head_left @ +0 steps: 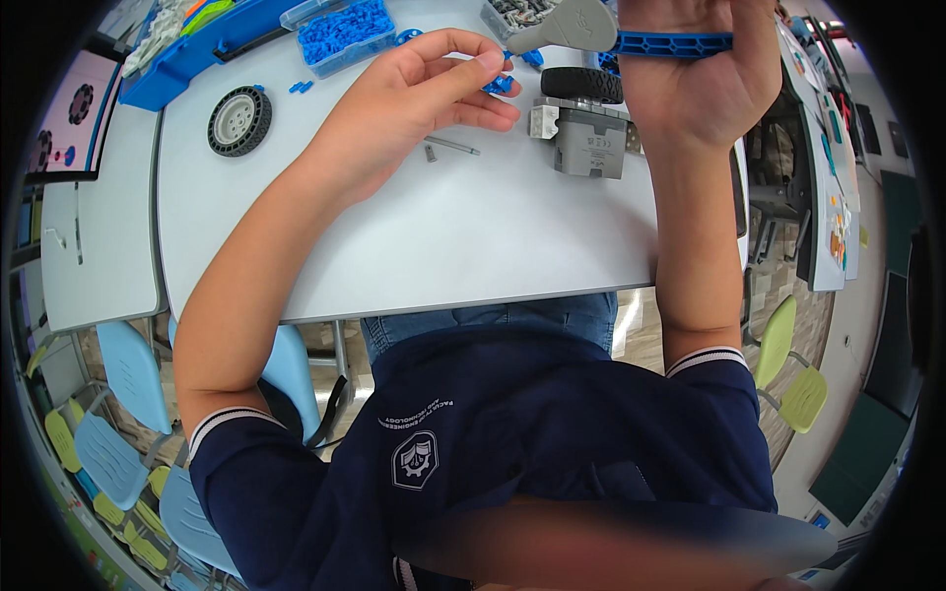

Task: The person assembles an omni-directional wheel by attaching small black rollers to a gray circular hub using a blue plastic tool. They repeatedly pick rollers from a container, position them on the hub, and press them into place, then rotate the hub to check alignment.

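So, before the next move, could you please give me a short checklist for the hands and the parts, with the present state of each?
1. Small blue piece in the left hand: ok, at the fingertips.
2. Blue beam in the right hand: ok, held across the palm.
3. Grey part joined to the beam: cannot tell, the joint is unclear.
4. Loose wheel beside the grey block: not ok, it lies apart, farther left.
5. Blue pins all boxed: not ok, a few lie outside.

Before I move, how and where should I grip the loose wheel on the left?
Probably by the black tyre, pinching across its tread from the near side: the wheel seems to lie flat, grey hub up, leaving that edge exposed, while a blue piece shows at its far edge.
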Available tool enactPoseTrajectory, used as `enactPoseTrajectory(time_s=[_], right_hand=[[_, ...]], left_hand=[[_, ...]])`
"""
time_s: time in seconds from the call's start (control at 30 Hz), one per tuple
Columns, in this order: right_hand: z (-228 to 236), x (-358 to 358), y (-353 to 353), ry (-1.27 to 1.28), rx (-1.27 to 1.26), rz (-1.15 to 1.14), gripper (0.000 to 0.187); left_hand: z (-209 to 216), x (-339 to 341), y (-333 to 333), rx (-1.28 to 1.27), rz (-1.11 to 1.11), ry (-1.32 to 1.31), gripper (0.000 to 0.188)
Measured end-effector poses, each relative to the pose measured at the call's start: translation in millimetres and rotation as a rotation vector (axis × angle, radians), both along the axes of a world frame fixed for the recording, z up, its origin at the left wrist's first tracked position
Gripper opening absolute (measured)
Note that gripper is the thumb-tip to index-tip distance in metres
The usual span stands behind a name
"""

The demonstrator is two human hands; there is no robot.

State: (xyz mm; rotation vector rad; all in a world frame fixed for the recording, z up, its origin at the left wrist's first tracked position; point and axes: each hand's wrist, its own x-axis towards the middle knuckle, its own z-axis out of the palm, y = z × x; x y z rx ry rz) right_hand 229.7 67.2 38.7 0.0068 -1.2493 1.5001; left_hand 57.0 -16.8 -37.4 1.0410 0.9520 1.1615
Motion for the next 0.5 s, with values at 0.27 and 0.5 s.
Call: enactPoseTrajectory(time_s=[0.27,0.5], right_hand=[[-3.9,-1.2,2.9,0.003,-0.06,-0.019,0.041],[-11.9,-0.6,15.7,-0.003,-0.026,-0.041,0.044]], left_hand=[[-0.7,1.4,-1.4,-0.009,0.018,0.019,0.032],[-5.1,1.6,1.0,0.003,-0.024,0.011,0.034]])
